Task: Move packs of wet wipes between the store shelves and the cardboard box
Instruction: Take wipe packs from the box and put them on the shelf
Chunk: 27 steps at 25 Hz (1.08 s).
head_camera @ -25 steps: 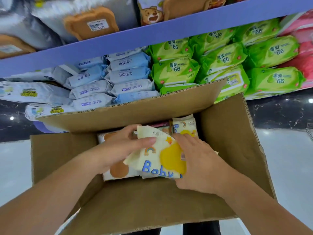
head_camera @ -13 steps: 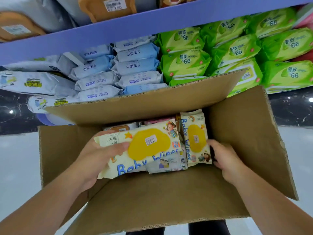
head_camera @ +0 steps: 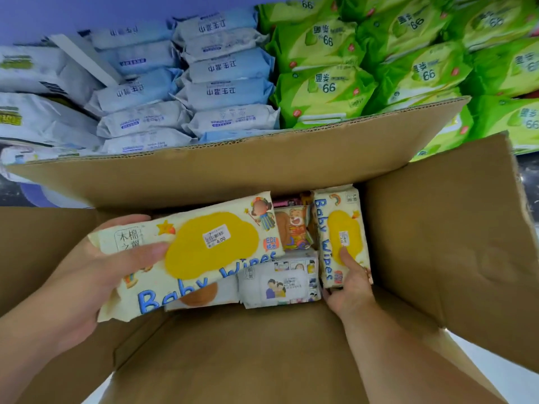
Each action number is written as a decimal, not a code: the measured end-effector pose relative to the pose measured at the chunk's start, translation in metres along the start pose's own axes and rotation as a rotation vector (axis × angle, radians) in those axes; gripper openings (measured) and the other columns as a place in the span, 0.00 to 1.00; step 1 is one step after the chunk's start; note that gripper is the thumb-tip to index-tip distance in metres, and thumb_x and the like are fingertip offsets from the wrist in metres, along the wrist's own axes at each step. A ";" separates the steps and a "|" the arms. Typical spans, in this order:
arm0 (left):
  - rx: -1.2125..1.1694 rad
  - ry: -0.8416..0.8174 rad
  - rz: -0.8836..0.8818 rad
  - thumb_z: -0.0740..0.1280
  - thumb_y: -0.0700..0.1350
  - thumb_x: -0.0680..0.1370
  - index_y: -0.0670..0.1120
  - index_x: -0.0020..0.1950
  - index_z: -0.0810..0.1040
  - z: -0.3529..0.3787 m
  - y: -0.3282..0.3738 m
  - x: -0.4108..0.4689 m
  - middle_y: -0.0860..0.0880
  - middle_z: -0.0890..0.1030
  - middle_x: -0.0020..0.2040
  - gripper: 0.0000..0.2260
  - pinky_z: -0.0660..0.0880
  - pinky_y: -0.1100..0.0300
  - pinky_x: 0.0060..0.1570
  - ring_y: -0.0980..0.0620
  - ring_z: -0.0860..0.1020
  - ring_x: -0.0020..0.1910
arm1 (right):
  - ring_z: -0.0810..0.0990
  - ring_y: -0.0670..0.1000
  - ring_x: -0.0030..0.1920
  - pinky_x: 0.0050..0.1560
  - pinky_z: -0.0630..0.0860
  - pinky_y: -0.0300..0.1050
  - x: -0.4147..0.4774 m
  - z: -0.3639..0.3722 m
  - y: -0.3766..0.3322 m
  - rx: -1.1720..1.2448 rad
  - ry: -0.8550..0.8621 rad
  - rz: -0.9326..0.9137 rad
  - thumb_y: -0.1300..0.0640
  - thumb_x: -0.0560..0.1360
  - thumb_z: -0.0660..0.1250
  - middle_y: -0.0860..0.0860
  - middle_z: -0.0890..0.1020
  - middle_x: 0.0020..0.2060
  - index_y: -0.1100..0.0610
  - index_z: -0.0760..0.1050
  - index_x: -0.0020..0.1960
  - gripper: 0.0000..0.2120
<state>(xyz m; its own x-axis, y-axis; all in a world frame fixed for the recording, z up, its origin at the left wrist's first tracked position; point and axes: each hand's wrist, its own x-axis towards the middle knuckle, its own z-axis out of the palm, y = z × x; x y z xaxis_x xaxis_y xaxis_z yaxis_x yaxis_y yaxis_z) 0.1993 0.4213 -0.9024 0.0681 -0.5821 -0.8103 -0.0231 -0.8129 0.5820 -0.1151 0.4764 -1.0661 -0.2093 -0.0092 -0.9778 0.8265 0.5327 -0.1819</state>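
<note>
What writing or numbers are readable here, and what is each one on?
"Baby Wipes": cream pack held by left hand.
"木棉": that pack's corner.
"4.00": its price sticker.
"Baby Wipes": upright pack gripped by right hand.
"66": green packs.
Too blurred: upside-down print on blue packs.

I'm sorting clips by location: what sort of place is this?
Most likely a shop aisle: green packs and blue packs stand stacked in display rows, and the Baby Wipes pack in the left hand carries a price sticker.
</note>
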 end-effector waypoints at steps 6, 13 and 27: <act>0.015 -0.031 -0.040 0.86 0.59 0.33 0.55 0.62 0.80 0.004 0.008 -0.003 0.44 0.88 0.51 0.56 0.84 0.44 0.36 0.40 0.88 0.45 | 0.84 0.58 0.55 0.52 0.81 0.56 0.003 -0.008 -0.007 0.049 -0.046 -0.054 0.52 0.73 0.76 0.58 0.85 0.55 0.56 0.75 0.66 0.23; 0.043 -0.033 -0.007 0.86 0.59 0.33 0.54 0.64 0.79 0.022 0.002 -0.003 0.45 0.88 0.52 0.58 0.84 0.46 0.37 0.41 0.88 0.47 | 0.87 0.54 0.50 0.52 0.82 0.51 -0.010 -0.012 -0.014 -0.019 0.006 -0.190 0.49 0.65 0.82 0.53 0.87 0.51 0.53 0.80 0.61 0.27; 0.103 -0.006 0.106 0.84 0.40 0.58 0.55 0.67 0.77 -0.011 0.149 -0.221 0.43 0.86 0.54 0.39 0.84 0.53 0.35 0.46 0.87 0.43 | 0.88 0.56 0.45 0.40 0.84 0.50 -0.356 -0.095 -0.109 -0.475 -0.245 -0.548 0.59 0.60 0.84 0.55 0.87 0.48 0.58 0.78 0.60 0.31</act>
<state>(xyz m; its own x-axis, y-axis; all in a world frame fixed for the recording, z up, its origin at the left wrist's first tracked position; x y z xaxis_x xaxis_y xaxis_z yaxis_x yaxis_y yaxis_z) 0.1914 0.4286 -0.6356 0.0534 -0.6647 -0.7452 -0.1323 -0.7444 0.6545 -0.1801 0.5020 -0.6887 -0.3566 -0.5349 -0.7659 0.3133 0.7039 -0.6375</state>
